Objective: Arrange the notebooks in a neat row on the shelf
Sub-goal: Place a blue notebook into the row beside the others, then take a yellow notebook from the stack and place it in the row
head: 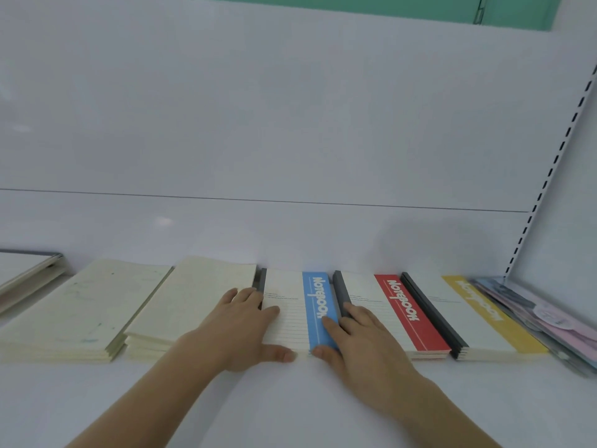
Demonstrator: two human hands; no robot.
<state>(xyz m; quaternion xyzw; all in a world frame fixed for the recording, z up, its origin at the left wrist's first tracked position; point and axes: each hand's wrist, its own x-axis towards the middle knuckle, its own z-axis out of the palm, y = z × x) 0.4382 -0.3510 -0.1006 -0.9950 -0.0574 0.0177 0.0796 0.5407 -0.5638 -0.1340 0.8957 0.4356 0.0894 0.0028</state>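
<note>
Notebooks in a row on a white shelf (290,399), both hands at the blue-banded stack.

Blue-banded notebook stack (300,312) lay flat, mid-row, between a cream stack (193,305) on its left and a red-banded stack (394,312) on its right; a yellow-banded stack (478,318) lay beyond, then plastic-wrapped pastel items (549,321). Left hand (239,328) held the stack's left edge, fingers spread wide, thumb along the front edge. Right hand (358,337) held its right edge likewise, fingers straight, nothing pinched.
</note>
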